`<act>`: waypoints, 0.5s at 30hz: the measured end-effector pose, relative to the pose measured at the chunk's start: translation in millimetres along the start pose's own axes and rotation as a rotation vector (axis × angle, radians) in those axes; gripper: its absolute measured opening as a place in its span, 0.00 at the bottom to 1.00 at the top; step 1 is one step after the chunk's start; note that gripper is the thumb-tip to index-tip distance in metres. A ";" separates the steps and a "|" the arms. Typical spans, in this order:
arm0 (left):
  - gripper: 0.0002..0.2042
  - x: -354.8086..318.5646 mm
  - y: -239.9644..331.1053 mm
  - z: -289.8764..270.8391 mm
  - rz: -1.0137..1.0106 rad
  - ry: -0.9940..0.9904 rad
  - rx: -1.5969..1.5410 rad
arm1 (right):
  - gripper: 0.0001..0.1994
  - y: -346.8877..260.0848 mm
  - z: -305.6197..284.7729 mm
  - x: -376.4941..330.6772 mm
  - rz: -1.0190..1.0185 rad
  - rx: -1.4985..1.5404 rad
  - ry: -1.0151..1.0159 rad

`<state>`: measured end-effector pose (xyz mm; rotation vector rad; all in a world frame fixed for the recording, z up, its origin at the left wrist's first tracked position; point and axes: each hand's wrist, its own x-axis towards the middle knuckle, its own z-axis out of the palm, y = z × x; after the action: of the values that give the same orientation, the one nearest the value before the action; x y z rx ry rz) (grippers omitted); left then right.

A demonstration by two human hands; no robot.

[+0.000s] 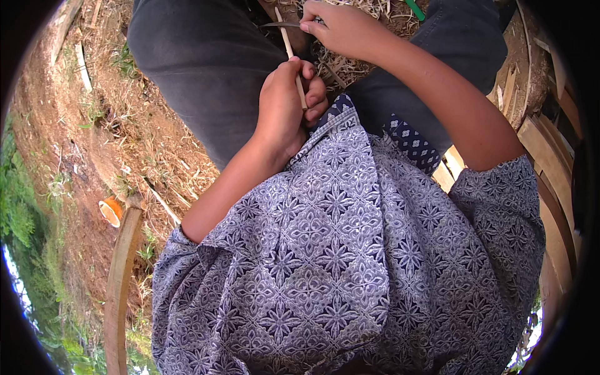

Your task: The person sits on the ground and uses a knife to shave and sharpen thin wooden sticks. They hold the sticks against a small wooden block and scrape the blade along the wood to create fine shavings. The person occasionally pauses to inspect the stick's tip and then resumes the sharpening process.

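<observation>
A thin, pale wooden stick (pixel 287 41) slants up from my left hand (pixel 294 94), whose fingers are wrapped round its lower part. My right hand (pixel 331 25) is closed at the top of the view, to the right of the stick. From its fingers a narrow curved blade (pixel 278 24) reaches left and crosses the stick near its upper end; it looks like a knife. The knife's handle is hidden inside my right hand. Both hands are between my knees, over dark trousers (pixel 206 81).
Wood shavings (pixel 350 67) cover the ground between my legs. A green object (pixel 415 9) lies at the top. Wooden boards (pixel 550 156) are on the right. A curved wooden beam (pixel 120 281) and an orange cup-like thing (pixel 111 211) are on the left, on brown earth.
</observation>
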<state>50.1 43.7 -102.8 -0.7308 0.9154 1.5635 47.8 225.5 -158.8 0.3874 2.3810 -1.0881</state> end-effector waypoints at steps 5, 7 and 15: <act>0.12 -0.9 3.2 -1.2 -0.002 -0.003 -0.047 | 0.09 1.7 6.5 6.2 -0.054 0.015 0.036; 0.12 -0.1 3.9 -1.7 0.004 -0.001 -0.046 | 0.09 0.7 8.5 9.3 -0.037 0.010 0.035; 0.12 3.2 3.9 -2.5 0.008 0.004 -0.007 | 0.10 13.6 27.4 53.8 0.060 -0.143 0.139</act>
<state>45.6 42.9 -106.1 -0.7359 0.9176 1.5736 17.3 216.1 -211.8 0.4942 2.5329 -0.8839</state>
